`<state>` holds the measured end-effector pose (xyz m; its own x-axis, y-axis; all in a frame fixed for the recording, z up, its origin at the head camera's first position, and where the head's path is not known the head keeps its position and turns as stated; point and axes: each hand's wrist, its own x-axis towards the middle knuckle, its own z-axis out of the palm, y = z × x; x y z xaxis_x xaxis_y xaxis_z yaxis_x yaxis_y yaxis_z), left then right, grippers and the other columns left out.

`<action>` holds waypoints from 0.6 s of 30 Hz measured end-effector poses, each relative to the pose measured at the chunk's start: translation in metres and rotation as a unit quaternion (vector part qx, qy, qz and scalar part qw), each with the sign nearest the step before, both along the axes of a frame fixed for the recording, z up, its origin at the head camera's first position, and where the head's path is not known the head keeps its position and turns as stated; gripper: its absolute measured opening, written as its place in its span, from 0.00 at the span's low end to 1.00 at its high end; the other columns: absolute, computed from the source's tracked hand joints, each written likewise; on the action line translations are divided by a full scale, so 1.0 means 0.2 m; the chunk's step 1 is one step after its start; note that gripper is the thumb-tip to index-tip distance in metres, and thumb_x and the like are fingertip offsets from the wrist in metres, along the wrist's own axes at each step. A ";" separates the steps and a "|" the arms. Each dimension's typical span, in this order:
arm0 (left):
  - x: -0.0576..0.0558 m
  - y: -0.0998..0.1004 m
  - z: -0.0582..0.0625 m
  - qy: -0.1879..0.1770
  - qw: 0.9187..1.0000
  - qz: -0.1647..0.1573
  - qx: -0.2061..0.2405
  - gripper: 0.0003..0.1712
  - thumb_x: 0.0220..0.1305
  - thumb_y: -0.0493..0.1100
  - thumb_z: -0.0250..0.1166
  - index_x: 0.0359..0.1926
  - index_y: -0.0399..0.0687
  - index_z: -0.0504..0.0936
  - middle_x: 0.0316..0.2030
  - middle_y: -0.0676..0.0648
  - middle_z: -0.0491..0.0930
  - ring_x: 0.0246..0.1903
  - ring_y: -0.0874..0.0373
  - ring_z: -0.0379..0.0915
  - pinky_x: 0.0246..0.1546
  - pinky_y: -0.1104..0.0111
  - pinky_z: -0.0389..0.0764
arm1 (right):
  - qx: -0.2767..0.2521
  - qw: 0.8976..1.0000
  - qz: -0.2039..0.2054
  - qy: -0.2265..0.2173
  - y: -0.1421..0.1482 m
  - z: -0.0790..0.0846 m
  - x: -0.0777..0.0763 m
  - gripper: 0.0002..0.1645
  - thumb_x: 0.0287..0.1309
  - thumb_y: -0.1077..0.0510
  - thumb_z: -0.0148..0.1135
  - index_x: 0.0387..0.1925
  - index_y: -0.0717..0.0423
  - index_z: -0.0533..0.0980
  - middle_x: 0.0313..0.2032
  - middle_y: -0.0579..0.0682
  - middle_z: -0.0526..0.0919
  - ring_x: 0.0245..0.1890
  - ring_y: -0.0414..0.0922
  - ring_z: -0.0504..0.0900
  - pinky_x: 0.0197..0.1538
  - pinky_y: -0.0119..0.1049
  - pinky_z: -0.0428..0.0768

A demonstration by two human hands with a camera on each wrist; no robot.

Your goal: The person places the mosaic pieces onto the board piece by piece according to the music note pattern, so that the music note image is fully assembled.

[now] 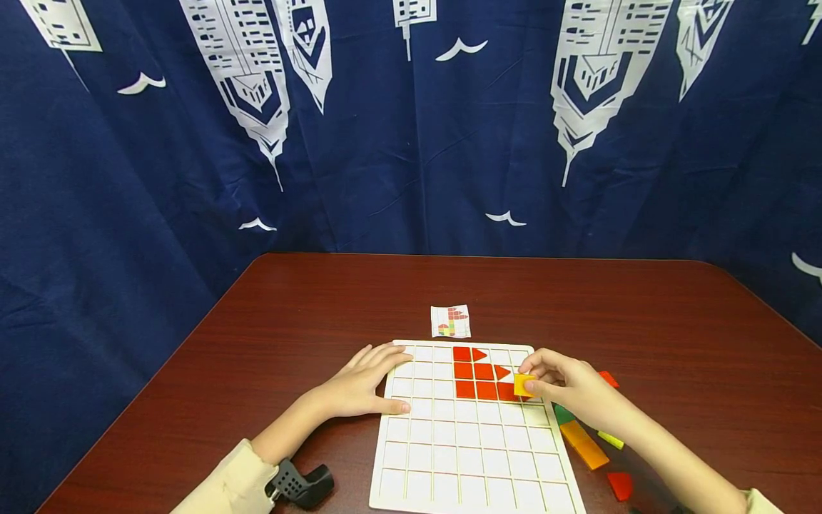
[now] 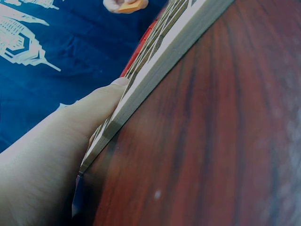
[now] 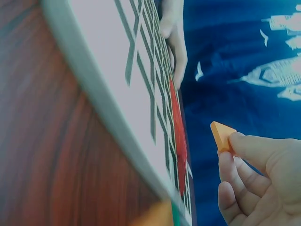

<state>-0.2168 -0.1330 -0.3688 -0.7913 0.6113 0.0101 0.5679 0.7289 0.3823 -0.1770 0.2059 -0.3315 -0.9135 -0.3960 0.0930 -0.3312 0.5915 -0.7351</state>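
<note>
Pinching yellow block (image 1: 524,385) between thumb and fingertips of right hand (image 1: 568,382) — held above grid board (image 1: 469,460) near its right edge, by red tiles (image 1: 464,371). Resting left hand (image 1: 353,389) with thumb spread wide from fingers on the board's left edge, near far corner. Also see loose pieces (image 1: 584,445) on tabletop (image 1: 321,307) along the right edge — plus card (image 1: 450,322) past the far edge.

navy cloth (image 1: 385,157) with white buildings (image 1: 247,78) hangs behind a reddish-brown table (image 1: 321,300).
</note>
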 end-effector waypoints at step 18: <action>0.00 0.00 0.00 0.005 1.000 0.002 -0.001 0.44 0.51 0.70 0.56 0.67 0.61 0.56 0.69 0.52 0.51 0.70 0.54 0.40 0.68 0.51 0.40 | -0.032 0.996 0.068 -0.042 -0.24 -0.05 0.00 0.11 0.56 0.55 0.60 0.39 0.56 0.73 0.30 0.49 0.75 0.28 0.36 0.74 0.31 0.26 0.74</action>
